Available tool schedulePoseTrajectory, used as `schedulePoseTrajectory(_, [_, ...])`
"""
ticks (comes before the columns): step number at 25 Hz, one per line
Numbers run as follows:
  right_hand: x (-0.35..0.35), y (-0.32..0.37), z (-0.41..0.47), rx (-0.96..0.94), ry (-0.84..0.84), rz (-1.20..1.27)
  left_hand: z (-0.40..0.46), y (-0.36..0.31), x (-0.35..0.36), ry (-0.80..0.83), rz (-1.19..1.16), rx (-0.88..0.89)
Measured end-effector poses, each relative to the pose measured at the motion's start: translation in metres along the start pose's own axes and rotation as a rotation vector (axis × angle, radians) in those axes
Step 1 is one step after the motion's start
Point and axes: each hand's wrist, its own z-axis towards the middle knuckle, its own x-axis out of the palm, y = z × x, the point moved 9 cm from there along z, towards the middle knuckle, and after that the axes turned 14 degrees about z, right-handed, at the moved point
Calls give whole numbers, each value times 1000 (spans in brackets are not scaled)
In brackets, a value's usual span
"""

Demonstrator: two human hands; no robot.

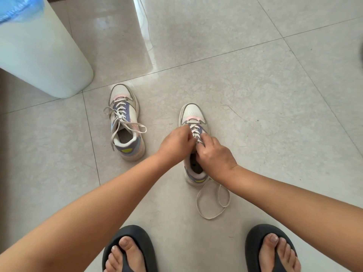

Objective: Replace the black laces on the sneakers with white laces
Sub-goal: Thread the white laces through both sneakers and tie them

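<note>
From the head camera, you bend over a pale, glossy tiled floor (255, 91) with both bare arms stretched toward the right-hand sneaker (193, 114), a white low-top with pink, lavender and yellow-green accents, its toe pointing away from you. Your left hand (176, 143) sits on the left side of this sneaker's lacing, fingers curled in and pinching at the off-white flat lace (195, 130) that criss-crosses the eyelets. Your right hand (215, 155) covers the upper eyelets and part of the shoe's opening, its fingers also curled tight on the lace; exactly which strand each hand holds is hidden by the knuckles. A long free run of the same lace trails out from beneath your right wrist and lies in a loose loop (213, 203) on the tiles just behind the sneaker's heel.

The matching left-hand sneaker (125, 122) stands well apart to the left of the one you work on, toe also pointing away, laced in off-white with slack ends (137, 127) spilling over both sides. Farther left and beyond it rises a white rounded plastic cabinet (43, 55) topped by a blue translucent bottle (17, 8). Nearest you, behind the worked sneaker, your two feet rest in dark grey rubber flip-flops (131, 250).
</note>
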Motion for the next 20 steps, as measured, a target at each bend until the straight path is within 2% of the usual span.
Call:
schedulePoseTrajectory(2, [-10, -1, -5, 27, -51, 135, -21, 16, 8, -13, -122, -43])
schedulePoseTrajectory(5, [-17, -10, -15, 185, -119, 367, -47, 28, 39, 165, -9, -121])
schedulePoseTrajectory(7, [-7, -15, -26, 335, -20, 484, -54, 30, 56, 260, -26, -233])
schedulePoseTrajectory(9, [2, -24, -35, 496, 112, 570, -52, 26, 57, 225, -47, -303])
schedulePoseTrajectory(11, [7, -31, -39, 602, 292, 527, -48, 20, 54, 161, -14, -315])
schedulePoseTrajectory(14, [-12, -27, -37, 560, 434, 438, -42, 11, 55, 159, 12, -303])
schedulePoseTrajectory(17, [-26, 0, -52, 481, 508, 655, -38, 4, 60, 197, 41, -255])
schedulePoseTrajectory(20, [-20, 15, -71, 355, 521, 469, -33, 3, 59, 241, 54, -287])
